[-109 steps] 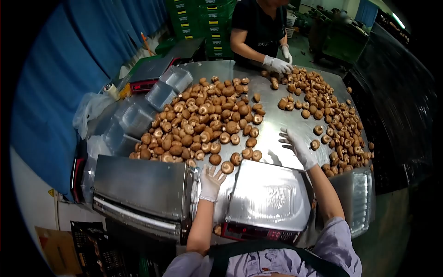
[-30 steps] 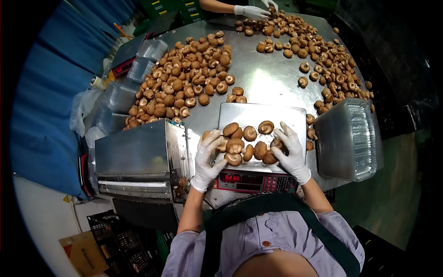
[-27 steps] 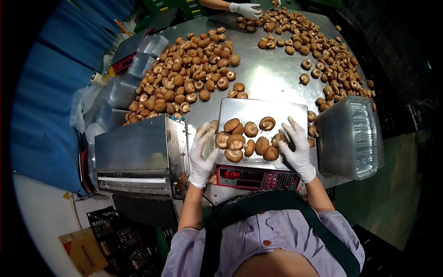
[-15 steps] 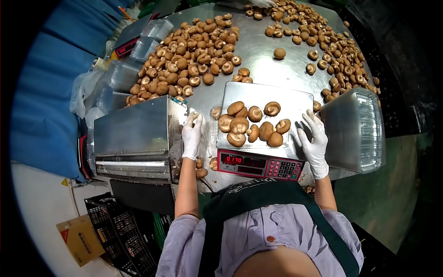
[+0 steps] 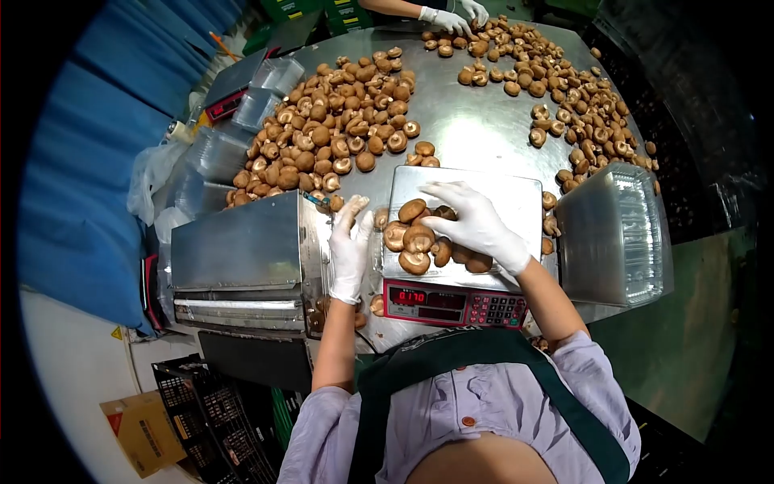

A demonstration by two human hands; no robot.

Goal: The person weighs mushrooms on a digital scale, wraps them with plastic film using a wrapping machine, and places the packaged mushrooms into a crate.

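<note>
Several brown mushrooms [image 5: 418, 239] lie on a scale's metal plate [image 5: 516, 189], on what looks like a clear plastic tray. The scale's red display [image 5: 409, 298] appears to read 0.170. My right hand [image 5: 477, 226], in a white glove, reaches across the plate with its fingers apart above the mushrooms and covers some of them; whether the fingertips touch one I cannot tell. Left of the scale, my left hand [image 5: 348, 256] is also gloved, its fingers and thumb spread with nothing between them. A loose mushroom [image 5: 380, 217] lies beside its fingertips.
A large mushroom pile [image 5: 322, 129] covers the table's left, and another pile [image 5: 592, 109] the right. A metal box machine [image 5: 238, 246] flanks my left hand. Clear trays [image 5: 609, 234] stand stacked at right. A co-worker's gloved hands [image 5: 451, 19] touch mushrooms at the far edge.
My right hand has moved left from the scale's right side to over the mushrooms. My left hand stays left of the scale, fingers wider apart. The co-worker's hands show more fully.
</note>
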